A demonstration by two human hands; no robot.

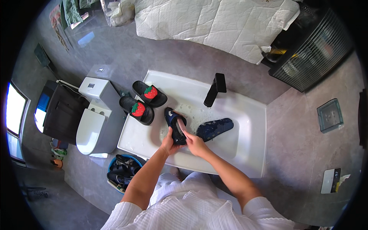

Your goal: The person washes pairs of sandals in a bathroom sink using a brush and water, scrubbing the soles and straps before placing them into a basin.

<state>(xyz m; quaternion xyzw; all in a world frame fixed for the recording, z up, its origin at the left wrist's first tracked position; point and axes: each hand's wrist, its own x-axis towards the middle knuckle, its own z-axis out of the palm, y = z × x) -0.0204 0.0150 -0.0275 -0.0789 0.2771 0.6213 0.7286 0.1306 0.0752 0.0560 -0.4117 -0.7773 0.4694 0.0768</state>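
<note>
In the white sink (250, 143), my left hand (169, 143) grips a dark blue slide sandal (172, 120) by its side. My right hand (197, 143) holds the pale pink handle of a brush (181, 126), whose far end reaches into that sandal; its bristles are hidden. To the right, a second dark blue sandal (215, 128) lies sole up in sudsy water. Two black slides with red strawberry decorations, one (150, 93) farther back and one (137, 110) nearer, rest on the sink's left ledge.
A black faucet (215, 89) stands at the sink's back. Left of the sink is a white toilet (92, 123); below it, a blue basin (123, 156) holds several dark shoes on the floor. A glass-like soap holder (330, 116) is on the right wall. A ribbed cabinet (316, 51) hangs back right.
</note>
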